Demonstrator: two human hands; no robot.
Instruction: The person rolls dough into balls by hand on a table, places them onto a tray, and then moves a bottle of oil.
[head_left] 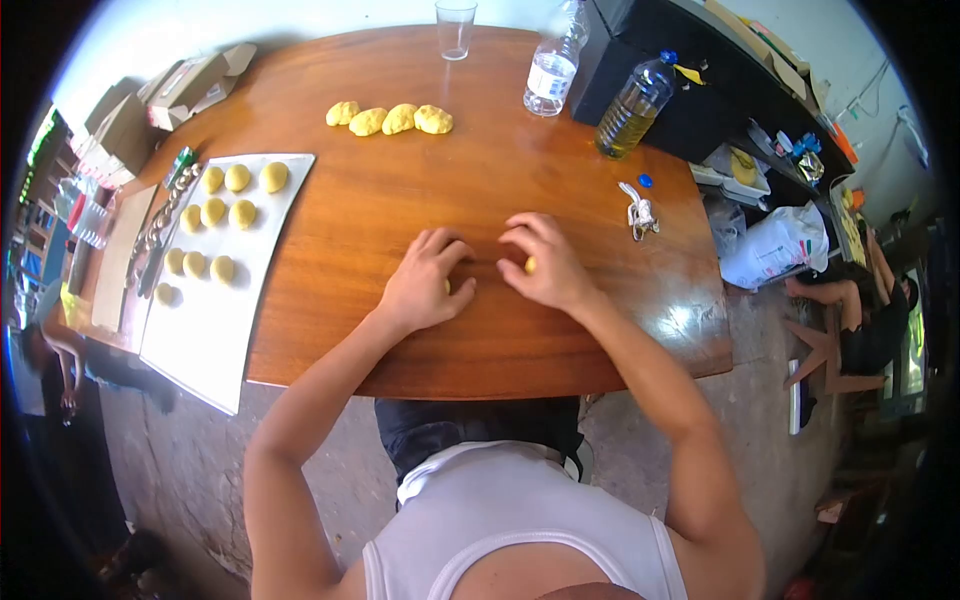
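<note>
My left hand (428, 280) is cupped low over the wooden table, fingers curled; a sliver of yellow dough shows beside its palm. Curled in the same way, my right hand (545, 262) rests on the table with a bit of yellow dough ball (531, 265) visible under its fingers. Most of both dough pieces is hidden by the hands. Beyond them, several rough lumps of yellow dough (400, 119) sit in a row. To the left, a white tray (215, 330) holds several smooth round dough balls (242, 214).
A clear glass (456, 32), a clear plastic bottle (552, 75) and an oil bottle (637, 105) stand at the back. On the right lie a blue cap (645, 181) and a white cord (638, 212). Cardboard boxes (190, 85) stand back left. People are at both sides.
</note>
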